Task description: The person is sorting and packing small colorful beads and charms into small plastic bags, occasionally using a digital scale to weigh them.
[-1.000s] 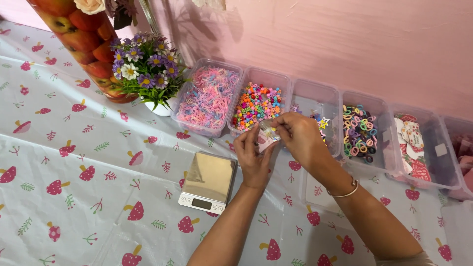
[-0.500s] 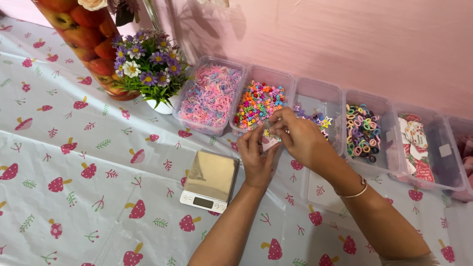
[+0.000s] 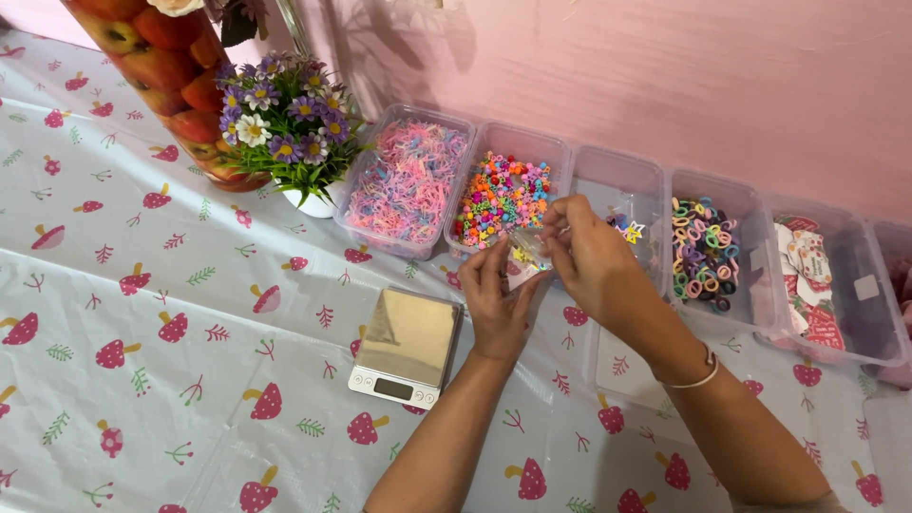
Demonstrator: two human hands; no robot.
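The grip is a two-handed pinch: the left hand (image 3: 494,299) cradles a small clear bag (image 3: 525,258) from below while the right hand (image 3: 589,256) nips its top edge, above the tabletop (image 3: 142,380) just in front of the bead tub (image 3: 503,195). Best kept steady and mouth-up, with the scale (image 3: 407,347) close by.

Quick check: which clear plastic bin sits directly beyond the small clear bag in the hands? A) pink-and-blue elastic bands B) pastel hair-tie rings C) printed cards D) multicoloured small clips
D: the small clear bag, pinched by left hand and right hand, sits just before the clear plastic bin of multicoloured small clips.
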